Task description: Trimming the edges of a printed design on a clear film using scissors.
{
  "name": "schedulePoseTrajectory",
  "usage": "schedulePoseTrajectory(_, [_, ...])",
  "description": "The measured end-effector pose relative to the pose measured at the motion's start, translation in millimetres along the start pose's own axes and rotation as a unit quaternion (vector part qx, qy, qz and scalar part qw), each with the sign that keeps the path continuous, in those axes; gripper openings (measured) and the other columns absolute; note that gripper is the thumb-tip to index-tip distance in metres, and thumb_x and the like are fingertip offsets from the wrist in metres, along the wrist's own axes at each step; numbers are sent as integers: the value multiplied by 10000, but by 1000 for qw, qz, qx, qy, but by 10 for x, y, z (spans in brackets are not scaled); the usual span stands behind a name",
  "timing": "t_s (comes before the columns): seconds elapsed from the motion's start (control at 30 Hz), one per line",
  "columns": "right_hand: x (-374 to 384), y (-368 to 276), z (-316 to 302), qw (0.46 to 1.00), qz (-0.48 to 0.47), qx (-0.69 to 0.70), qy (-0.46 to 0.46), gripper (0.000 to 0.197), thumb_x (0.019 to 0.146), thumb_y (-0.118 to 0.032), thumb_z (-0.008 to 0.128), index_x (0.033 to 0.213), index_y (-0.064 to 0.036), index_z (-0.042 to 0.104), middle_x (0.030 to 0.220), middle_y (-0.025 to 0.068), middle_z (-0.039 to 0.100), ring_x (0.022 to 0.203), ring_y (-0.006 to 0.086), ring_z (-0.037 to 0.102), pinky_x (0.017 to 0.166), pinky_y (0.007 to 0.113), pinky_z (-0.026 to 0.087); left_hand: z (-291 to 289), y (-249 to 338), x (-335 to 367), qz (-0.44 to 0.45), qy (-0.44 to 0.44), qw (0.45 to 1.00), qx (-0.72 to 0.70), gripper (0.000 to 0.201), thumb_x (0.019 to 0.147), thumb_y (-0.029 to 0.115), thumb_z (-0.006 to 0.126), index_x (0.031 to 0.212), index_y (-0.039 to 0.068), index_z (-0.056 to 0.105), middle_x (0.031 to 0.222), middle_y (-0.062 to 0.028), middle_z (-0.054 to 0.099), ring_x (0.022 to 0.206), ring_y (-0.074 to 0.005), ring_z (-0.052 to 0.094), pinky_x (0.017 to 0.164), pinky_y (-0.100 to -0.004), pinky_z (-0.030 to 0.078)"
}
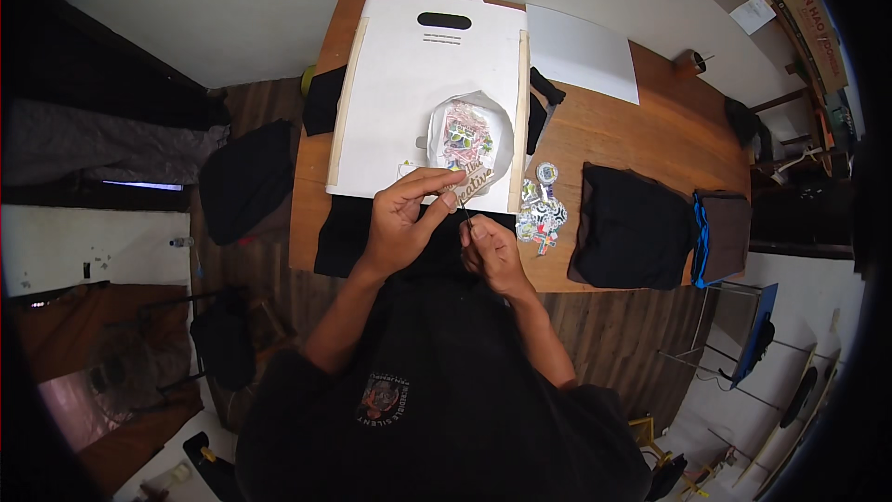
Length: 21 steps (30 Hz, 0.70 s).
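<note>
My left hand [401, 216] pinches a tan, letter-shaped sticker or cutout [476, 184] between thumb and fingers. Close beside it, my right hand [495, 253] grips a thin dark tool [465, 213], whose tip meets the cutout's lower edge; its exact kind is too small to make out. Just beyond the hands is a round whitish dish or wrapper [503, 125] with pinkish scraps and colourful stickers [459, 138] inside. It rests on a large white board [390, 84] with a handle slot and pale strips along both sides. Black cloth [353, 234] lies under the board's near edge.
Several loose stickers [541, 209] are piled on the wooden table [595, 130] right of the board. Folded black cloth [635, 226] and a blue-edged dark piece [720, 234] lie farther right. At the back are a white sheet [585, 48] and a brown cup [688, 62].
</note>
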State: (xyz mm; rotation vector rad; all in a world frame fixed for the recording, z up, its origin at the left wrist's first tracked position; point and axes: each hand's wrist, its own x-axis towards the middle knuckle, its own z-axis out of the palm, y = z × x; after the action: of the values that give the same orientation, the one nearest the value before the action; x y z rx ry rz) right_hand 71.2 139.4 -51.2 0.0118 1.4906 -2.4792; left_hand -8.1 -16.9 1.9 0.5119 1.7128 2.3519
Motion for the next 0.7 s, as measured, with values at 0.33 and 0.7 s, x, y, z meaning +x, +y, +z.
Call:
schedulePoseTrajectory(0.33, [-44, -29, -97, 999, 4, 13, 40, 382, 1048, -383, 331, 1042, -30, 477, 641, 11, 430, 492, 98, 377, 480, 232, 344, -29, 1, 36, 3, 3, 1000, 29, 248, 908, -72, 564, 1142, -64, 645, 1100, -139, 630, 1023, -156, 604, 876, -254, 492])
schedulePoseTrajectory(0.7, [286, -18, -100, 983, -24, 29, 178, 140, 947, -172, 631, 911, -58, 558, 606, -84, 410, 472, 8, 321, 430, 207, 212, -121, -132, 8, -58, -65, 994, 71, 265, 909, -68, 563, 1163, -52, 637, 1140, -151, 650, 1053, -174, 618, 927, -265, 480])
